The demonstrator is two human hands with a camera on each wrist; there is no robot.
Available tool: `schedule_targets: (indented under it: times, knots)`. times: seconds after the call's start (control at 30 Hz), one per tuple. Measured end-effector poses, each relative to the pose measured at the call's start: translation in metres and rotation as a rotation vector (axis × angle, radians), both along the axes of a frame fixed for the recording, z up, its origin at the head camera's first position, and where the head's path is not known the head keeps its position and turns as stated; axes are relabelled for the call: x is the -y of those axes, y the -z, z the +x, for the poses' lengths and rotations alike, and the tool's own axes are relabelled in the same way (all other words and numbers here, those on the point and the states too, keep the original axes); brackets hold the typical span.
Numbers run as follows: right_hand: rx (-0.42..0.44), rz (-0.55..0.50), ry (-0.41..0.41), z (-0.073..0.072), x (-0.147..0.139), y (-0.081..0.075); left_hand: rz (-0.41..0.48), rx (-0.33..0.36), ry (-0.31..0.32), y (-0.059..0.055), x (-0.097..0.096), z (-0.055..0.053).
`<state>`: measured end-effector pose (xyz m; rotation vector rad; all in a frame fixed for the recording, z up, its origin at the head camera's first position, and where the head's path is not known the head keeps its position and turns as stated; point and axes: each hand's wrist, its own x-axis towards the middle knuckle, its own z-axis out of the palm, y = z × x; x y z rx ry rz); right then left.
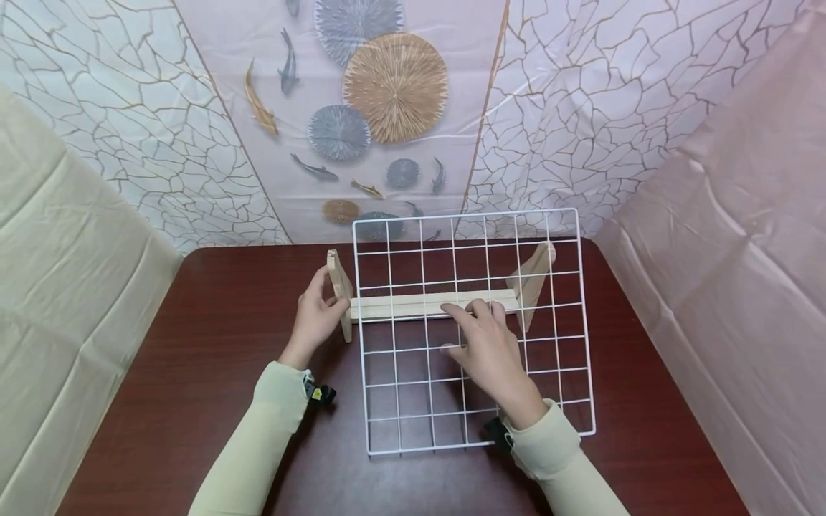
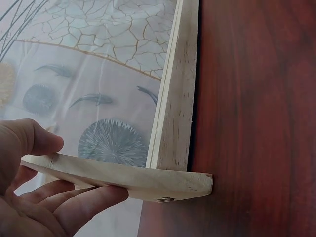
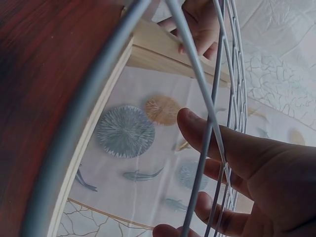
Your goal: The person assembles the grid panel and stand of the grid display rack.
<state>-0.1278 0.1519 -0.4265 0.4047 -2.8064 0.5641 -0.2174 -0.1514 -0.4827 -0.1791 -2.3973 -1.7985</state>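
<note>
A wooden stand has two rounded side pieces joined by a crossbar (image 1: 400, 307). My left hand (image 1: 315, 319) grips its left side piece (image 2: 123, 175), with the thumb on one face and the fingers on the other. A white wire grid panel (image 1: 394, 351) slants in front of the stand, overlapping the crossbar and the right side piece (image 1: 534, 283) in the head view. My right hand (image 1: 493, 351) holds the panel near its middle, thumb and fingers bent among the wires in the right wrist view. Part of the lower rod is hidden behind the right wrist.
Everything is on a dark red-brown table (image 1: 213, 373). Behind it hangs a cloth (image 1: 258, 179) printed with fish, round shapes and a cracked pattern. Pale fabric walls (image 1: 710, 272) close in both sides. Each wrist carries a small black camera (image 1: 320, 393).
</note>
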Motion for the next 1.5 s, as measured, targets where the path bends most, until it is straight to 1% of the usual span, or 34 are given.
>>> schedule_targets:
  times: [0.07, 0.23, 0.27, 0.4, 0.47, 0.5, 0.67, 0.77, 0.97, 1.07, 1.23, 1.37, 1.5]
  knots:
    - [-0.004, -0.005, 0.001, 0.002, 0.000, -0.002, 0.006, -0.005, 0.001, 0.000, -0.001, 0.003]
    - [-0.010, -0.011, 0.003, 0.004, -0.001, -0.005, 0.017, -0.008, -0.017, 0.000, -0.003, 0.013]
    - [-0.007, -0.014, 0.004, 0.005, -0.001, -0.006, 0.019, -0.005, -0.020, -0.003, -0.004, 0.016]
    - [0.001, -0.027, 0.006, 0.007, 0.000, -0.007, 0.038, -0.026, -0.009, -0.001, -0.003, 0.022]
    - [-0.004, -0.029, 0.004, 0.008, 0.000, -0.008, 0.035, -0.030, -0.002, -0.001, -0.002, 0.024]
    - [-0.008, -0.028, 0.002, 0.009, 0.000, -0.008, 0.031, -0.039, 0.001, 0.003, -0.001, 0.024]
    - [-0.020, -0.030, -0.011, 0.011, 0.000, -0.010, -0.011, -0.054, 0.003, 0.002, 0.001, 0.031]
    - [-0.028, -0.029, -0.015, 0.012, 0.000, -0.010, -0.022, -0.059, 0.004, 0.002, 0.001, 0.035]
    - [-0.046, -0.029, -0.017, 0.012, 0.000, -0.011, 0.018, -0.071, 0.013, 0.003, -0.001, 0.040]
    - [-0.059, -0.029, -0.027, 0.011, 0.001, -0.014, 0.032, -0.077, 0.004, 0.003, -0.002, 0.041]
    - [-0.096, -0.013, -0.049, 0.006, 0.003, -0.025, 0.032, -0.076, -0.015, 0.002, -0.003, 0.043]
    - [-0.139, -0.008, -0.062, 0.001, 0.002, -0.042, 0.034, -0.065, -0.018, 0.002, -0.004, 0.043]
    - [-0.208, -0.020, -0.061, -0.005, 0.000, -0.062, 0.030, -0.067, -0.024, 0.002, -0.003, 0.042]
